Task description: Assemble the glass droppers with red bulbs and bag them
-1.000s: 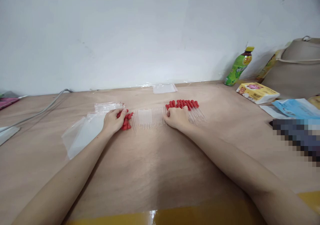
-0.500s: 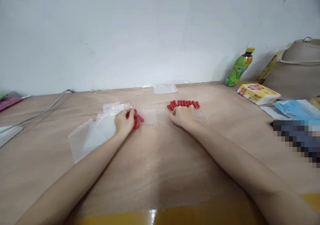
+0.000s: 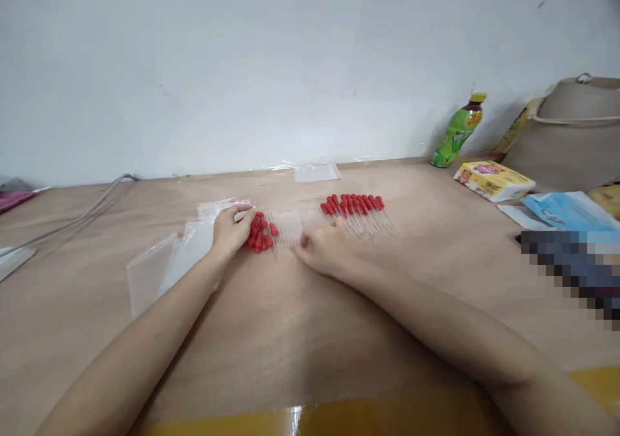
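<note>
My left hand [image 3: 232,231] is at the left edge of a loose heap of red rubber bulbs [image 3: 260,237]. Its thumb and forefinger are pinched together, with a bit of red showing between them. My right hand [image 3: 322,247], blurred by motion, is at the lower ends of a row of thin clear tubes [image 3: 287,226]. Its fingers are curled, and what they hold, if anything, is hidden. Beyond the right hand lies a group of droppers [image 3: 361,213], clear stems with red bulbs on their upper ends.
Clear zip bags [image 3: 186,255] lie left of the bulbs, partly under my left forearm. Another small bag [image 3: 317,173] is by the wall. A green bottle [image 3: 458,132], a yellow tissue pack [image 3: 494,181] and a blue packet [image 3: 564,210] stand right; a grey cable [image 3: 97,203] runs left.
My right hand has moved left and nearer to me, from the red-bulbed droppers to the clear tubes. My left hand has shifted slightly left, uncovering more of the red bulbs.
</note>
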Demonstrator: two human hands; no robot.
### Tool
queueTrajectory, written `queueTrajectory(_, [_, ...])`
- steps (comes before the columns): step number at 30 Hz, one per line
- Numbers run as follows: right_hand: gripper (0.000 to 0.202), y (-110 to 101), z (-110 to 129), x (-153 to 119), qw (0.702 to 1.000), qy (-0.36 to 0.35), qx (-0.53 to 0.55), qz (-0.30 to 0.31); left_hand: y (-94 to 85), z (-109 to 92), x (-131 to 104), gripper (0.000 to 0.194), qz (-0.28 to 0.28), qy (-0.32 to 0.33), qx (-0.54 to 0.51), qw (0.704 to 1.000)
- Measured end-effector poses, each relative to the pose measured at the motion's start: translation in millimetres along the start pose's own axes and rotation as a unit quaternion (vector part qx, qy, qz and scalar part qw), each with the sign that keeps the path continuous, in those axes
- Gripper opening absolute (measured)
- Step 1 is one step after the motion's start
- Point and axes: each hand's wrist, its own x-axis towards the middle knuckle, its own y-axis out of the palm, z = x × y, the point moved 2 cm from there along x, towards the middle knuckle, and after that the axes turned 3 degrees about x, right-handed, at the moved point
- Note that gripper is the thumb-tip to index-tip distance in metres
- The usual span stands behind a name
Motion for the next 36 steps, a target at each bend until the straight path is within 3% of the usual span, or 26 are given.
queueTrajectory(5, [0.029,24.7,36.1,1.9,0.997,-0.015,0.030,0.069,-6.5,-10.8,1.9,0.022,-0.010,0.120,0.098,0.988])
queueTrajectory(10, [0.024,29.0,40.8,8.6,0.994,0.015,-0.008,0.107,1.3,-26.4,-16.5,0.031,0.021,0.245,0.235,0.941])
queueTrajectory(15, [0.024,26.3,40.1,6.9,0.991,0.037,0.002,0.128,9.0,-25.7,-21.5,0.028,0.040,0.243,0.258,0.934])
queueTrajectory(23, [0.018,16.1,33.1,-7.3,0.989,0.024,0.035,0.145,9.2,-24.0,-20.9,0.024,0.009,0.249,0.259,0.933])
queueTrajectory(29, [0.019,-7.9,4.9,-25.4,0.979,0.034,0.082,0.181,10.7,-25.0,-21.3,0.024,-0.016,0.260,0.249,0.933])
queueTrajectory(34, [0.011,-31.1,-22.4,-27.4,0.963,0.037,0.100,0.247,7.2,-28.2,-21.1,0.018,-0.043,0.259,0.217,0.940])
queueTrajectory(36, [0.012,-34.0,-27.7,-27.1,0.964,0.031,0.109,0.239,4.6,-33.2,-22.4,0.016,-0.057,0.276,0.201,0.938])
